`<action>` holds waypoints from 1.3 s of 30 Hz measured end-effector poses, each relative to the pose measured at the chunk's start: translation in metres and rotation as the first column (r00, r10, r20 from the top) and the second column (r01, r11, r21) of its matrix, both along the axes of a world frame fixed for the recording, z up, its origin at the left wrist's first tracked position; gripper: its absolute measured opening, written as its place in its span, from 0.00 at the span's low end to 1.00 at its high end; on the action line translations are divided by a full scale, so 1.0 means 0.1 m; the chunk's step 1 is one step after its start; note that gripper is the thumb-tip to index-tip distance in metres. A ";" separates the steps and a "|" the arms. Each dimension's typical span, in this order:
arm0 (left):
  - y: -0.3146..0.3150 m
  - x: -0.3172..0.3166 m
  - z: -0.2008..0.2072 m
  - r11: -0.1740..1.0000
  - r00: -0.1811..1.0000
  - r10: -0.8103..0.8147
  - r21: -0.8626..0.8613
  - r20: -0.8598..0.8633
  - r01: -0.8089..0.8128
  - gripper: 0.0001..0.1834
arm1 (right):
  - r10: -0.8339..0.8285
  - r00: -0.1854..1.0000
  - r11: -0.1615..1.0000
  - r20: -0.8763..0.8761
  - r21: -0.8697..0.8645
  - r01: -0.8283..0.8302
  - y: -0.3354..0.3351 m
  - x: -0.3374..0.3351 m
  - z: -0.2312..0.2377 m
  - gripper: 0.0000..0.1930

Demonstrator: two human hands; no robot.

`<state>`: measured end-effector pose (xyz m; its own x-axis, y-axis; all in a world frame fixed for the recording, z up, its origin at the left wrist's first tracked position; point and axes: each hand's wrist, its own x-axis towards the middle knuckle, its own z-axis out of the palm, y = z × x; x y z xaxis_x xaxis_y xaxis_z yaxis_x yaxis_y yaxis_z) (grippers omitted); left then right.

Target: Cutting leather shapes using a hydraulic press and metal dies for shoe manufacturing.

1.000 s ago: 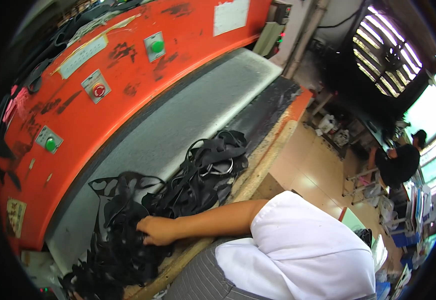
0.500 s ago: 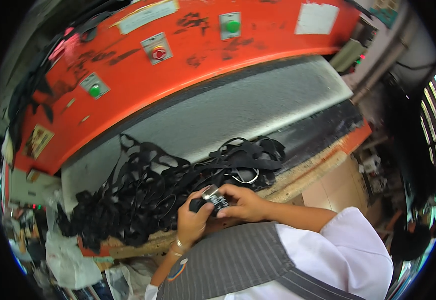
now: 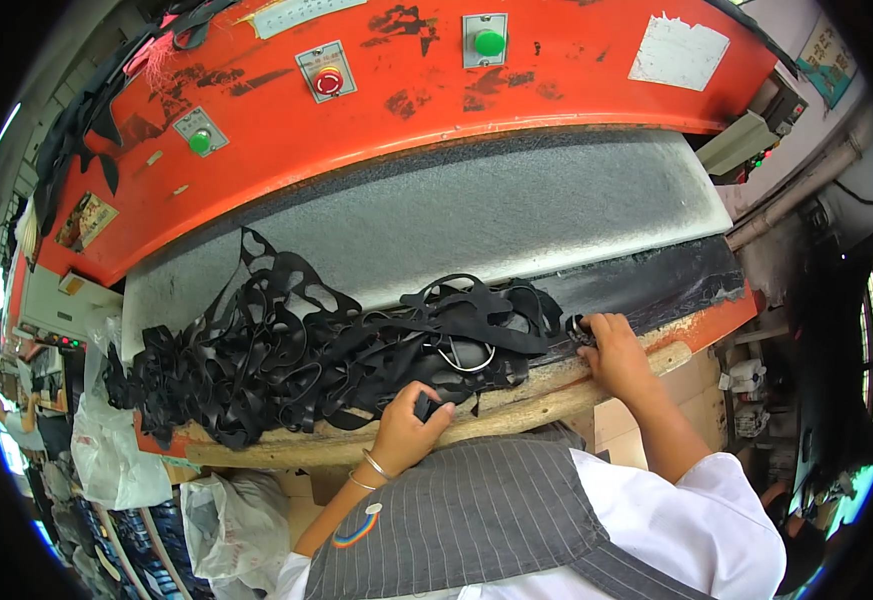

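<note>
My left hand [image 3: 408,428], with a metal bangle at the wrist, is closed on a small black piece [image 3: 425,406] over the wooden front edge. My right hand [image 3: 616,358] reaches forward to the right end of the heap. Its fingers close round a small dark object with a shiny metal edge [image 3: 575,328], whose kind I cannot make out. Beside both hands lies a tangled heap of black cut-out sheet scraps [image 3: 286,350], full of holes. A light curved metal strip [image 3: 468,366] shows among the scraps.
Behind the heap is a long grey pad [image 3: 516,200] under a red machine front [image 3: 256,130] with green buttons [image 3: 489,43] and a red stop button [image 3: 327,81]. A wooden rail [image 3: 516,412] borders the front. Plastic bags [image 3: 116,450] hang at lower left.
My hands have come apart from the shiny-metal object they held together. The right has moved forward and right with a small dark object; the left keeps a black piece.
</note>
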<state>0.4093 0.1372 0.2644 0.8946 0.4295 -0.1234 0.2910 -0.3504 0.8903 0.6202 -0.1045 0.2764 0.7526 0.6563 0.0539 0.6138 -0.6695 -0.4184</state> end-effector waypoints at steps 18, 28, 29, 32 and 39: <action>0.85 -0.26 -0.29 0.697 0.863 0.440 0.701 -0.249 -0.153 0.19 | 0.695 0.614 0.686 -0.374 0.599 -0.412 0.46 -0.07 -0.01 0.12; -0.51 0.16 0.41 0.955 0.950 0.271 -0.164 0.157 -0.246 0.16 | 0.727 0.306 0.627 -0.614 0.776 0.067 0.20 -0.24 0.03 0.12; -0.70 0.22 0.27 0.829 0.920 0.325 -0.535 0.219 -0.165 0.18 | 0.743 0.327 0.618 -0.584 0.786 -0.001 0.23 -0.28 -0.04 0.16; -0.89 0.33 0.19 0.813 0.932 0.322 -0.554 0.167 -0.181 0.16 | 0.652 0.570 0.731 -0.500 0.614 -0.297 0.28 -0.27 -0.01 0.15; -0.85 0.43 -0.02 0.717 0.830 0.528 -0.618 0.178 -0.323 0.14 | 0.587 0.525 0.716 -0.617 0.698 0.020 -0.09 0.00 0.26 0.15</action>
